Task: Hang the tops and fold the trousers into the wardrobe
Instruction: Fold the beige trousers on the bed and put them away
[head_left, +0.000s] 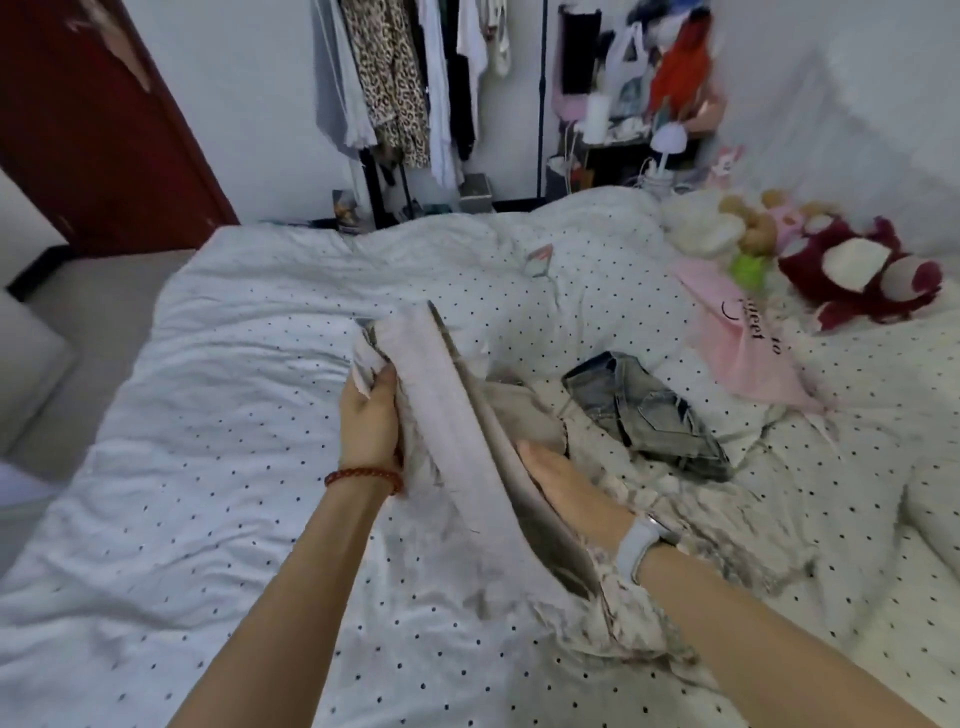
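- So far we are mid-fold on one pair of pale trousers (457, 415), which lies in a long narrow strip on the bed (208, 467) in front of us.
- Our left hand (371, 415) pinches the strip's left edge near its far end, fingers curled round the cloth; that grip is narrow and holding fabric.
- Our right hand (561, 478) lies flat and straight-fingered against the right side of the strip, pressing rather than gripping.
- A pair of jeans (649, 410) sits crumpled on the bed just right of the pale trousers, not yet folded as far as we can judge.
- A pink garment (748, 343) lies further right on the bed, near the plush toys (857, 270), so at least one more item seems left to sort.
- Clothes already hang on the rack (405, 93) past the foot of the bed; we cannot tell which belong to this task.
- We judge the task well short of done: nothing folded has visibly reached the wardrobe.
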